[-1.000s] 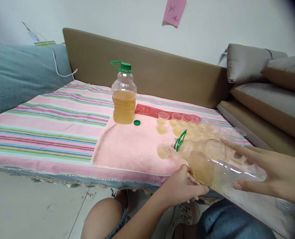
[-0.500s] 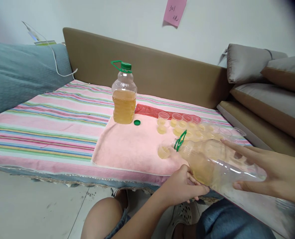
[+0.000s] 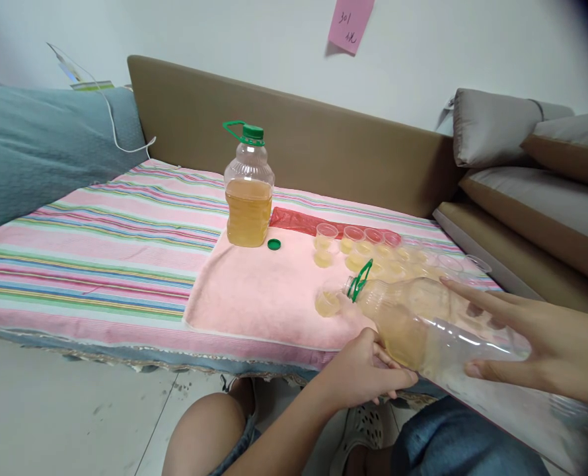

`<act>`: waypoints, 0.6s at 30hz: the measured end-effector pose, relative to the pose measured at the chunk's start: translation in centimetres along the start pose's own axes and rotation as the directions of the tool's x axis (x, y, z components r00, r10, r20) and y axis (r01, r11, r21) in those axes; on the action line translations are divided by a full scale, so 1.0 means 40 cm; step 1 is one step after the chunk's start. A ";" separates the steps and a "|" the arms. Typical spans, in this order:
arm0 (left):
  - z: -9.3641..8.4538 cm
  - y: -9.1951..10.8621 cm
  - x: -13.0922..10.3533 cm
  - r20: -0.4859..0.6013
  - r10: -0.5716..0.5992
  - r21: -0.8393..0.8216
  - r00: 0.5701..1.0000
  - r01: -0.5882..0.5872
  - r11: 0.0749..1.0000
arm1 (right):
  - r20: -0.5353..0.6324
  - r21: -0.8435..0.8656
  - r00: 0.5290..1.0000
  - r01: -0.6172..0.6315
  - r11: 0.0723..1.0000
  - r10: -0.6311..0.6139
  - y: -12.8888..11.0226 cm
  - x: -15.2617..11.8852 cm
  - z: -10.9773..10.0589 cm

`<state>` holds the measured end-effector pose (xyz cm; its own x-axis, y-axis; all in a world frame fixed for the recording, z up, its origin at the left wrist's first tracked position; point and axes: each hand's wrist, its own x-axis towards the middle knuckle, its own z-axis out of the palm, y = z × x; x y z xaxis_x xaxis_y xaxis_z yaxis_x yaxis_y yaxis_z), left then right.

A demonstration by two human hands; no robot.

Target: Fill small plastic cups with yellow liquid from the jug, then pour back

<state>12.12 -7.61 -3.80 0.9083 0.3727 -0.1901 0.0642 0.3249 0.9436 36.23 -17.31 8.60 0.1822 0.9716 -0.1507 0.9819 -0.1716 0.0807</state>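
A large clear plastic bottle [image 3: 423,311] with pale yellow liquid lies tilted across the right side, its uncapped mouth pointing left. My right hand [image 3: 526,337] grips its body from the right, fingers along the top and thumb along the near side. From below, my left hand [image 3: 363,373] supports the bottle near its shoulder, fingers curled beneath it. A green handle loop [image 3: 361,280] hangs on the neck. Right at the mouth is a small clear plastic cup [image 3: 328,303] holding yellow liquid. Behind the bottle stand several more cups [image 3: 354,239], partly hidden by it.
A second bottle [image 3: 249,205], green-capped and over half full, stands upright on the bed. Beside it lies a loose green cap [image 3: 274,244]. A red plastic bag [image 3: 298,221] stretches behind the cups. A pink towel [image 3: 254,291] covers the striped sheet [image 3: 90,251]. Grey cushions [image 3: 542,192] are stacked at right.
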 end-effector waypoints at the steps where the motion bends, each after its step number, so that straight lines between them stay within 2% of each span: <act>1: 0.000 0.001 0.000 0.001 -0.004 0.000 1.000 0.004 1.000 | -0.002 0.000 1.000 0.001 1.000 -0.001 -0.001 0.001 0.000; 18: 0.001 0.011 -0.003 -0.006 -0.013 -0.009 1.000 0.013 1.000 | 0.017 -0.002 1.000 -0.018 1.000 0.018 -0.004 -0.004 -0.008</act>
<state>12.06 -7.53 -3.35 0.9049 0.3735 -0.2041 0.0723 0.3378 0.9384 36.02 -17.40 8.91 0.2007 0.9654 -0.1664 0.9783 -0.1887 0.0853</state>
